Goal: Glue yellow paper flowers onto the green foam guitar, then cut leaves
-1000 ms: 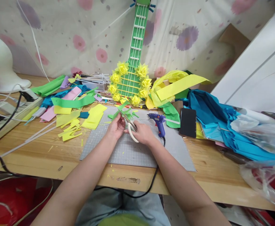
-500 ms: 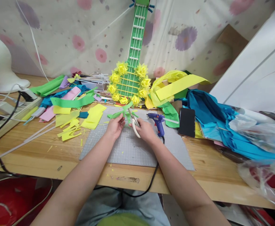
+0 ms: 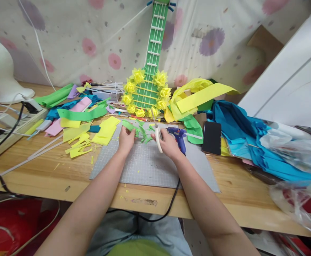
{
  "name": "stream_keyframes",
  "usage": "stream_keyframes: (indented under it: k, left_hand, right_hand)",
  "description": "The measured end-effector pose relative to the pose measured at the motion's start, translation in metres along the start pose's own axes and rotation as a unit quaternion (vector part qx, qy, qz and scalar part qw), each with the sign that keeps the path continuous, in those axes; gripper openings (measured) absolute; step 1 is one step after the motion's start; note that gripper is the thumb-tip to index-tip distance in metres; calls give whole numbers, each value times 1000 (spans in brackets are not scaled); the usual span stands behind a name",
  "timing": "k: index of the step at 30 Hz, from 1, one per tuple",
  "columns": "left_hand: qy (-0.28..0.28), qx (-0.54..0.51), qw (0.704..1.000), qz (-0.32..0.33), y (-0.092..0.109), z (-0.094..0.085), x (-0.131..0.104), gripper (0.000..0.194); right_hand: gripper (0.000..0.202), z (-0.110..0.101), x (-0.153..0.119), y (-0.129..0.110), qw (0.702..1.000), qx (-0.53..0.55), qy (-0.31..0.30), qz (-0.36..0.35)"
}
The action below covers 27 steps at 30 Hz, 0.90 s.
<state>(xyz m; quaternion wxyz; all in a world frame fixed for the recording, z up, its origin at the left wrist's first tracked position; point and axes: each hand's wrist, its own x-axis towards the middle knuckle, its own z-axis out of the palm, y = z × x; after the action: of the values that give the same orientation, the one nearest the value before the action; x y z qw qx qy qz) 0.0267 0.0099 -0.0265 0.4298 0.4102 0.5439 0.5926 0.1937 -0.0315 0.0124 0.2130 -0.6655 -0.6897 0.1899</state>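
We see two bare hands, a left hand (image 3: 125, 140) and a right hand (image 3: 168, 143), with bare wrists. The left forearm (image 3: 98, 192) and right forearm (image 3: 198, 190) are bare too, slim at the wrist and broadening toward the elbow. Below, we make out a rounded patch of a yellow-green top (image 3: 139, 249), plain where it shows. We also notice pale, washed-blue trousers (image 3: 167, 233), softly creased, with a darker line between the legs.

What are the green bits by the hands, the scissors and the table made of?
Green bits: probably matt paper, thin and curling. Scissors: white handles, smooth like plastic; greyish blades, probably metal, though blurred. Table: slightly shiny wood or wood-look board, because grain lines show.
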Motion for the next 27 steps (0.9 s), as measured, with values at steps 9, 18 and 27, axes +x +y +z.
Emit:
stream_keyframes:
  k: [9, 18, 27]
  left_hand:
    - [13, -23, 999, 22, -2, -2, 6, 22]
    - [18, -142, 990, -4, 5, 1, 3, 33]
    - [-27, -158, 987, -14, 9, 4, -2, 35]
  right_hand:
    - [48, -9, -4, 3, 987, -97, -95, -86]
    - [51, -13, -1, 4, 980, -89, -160, -79]
    - [57, -8, 4, 5, 990, -69, -125, -20]
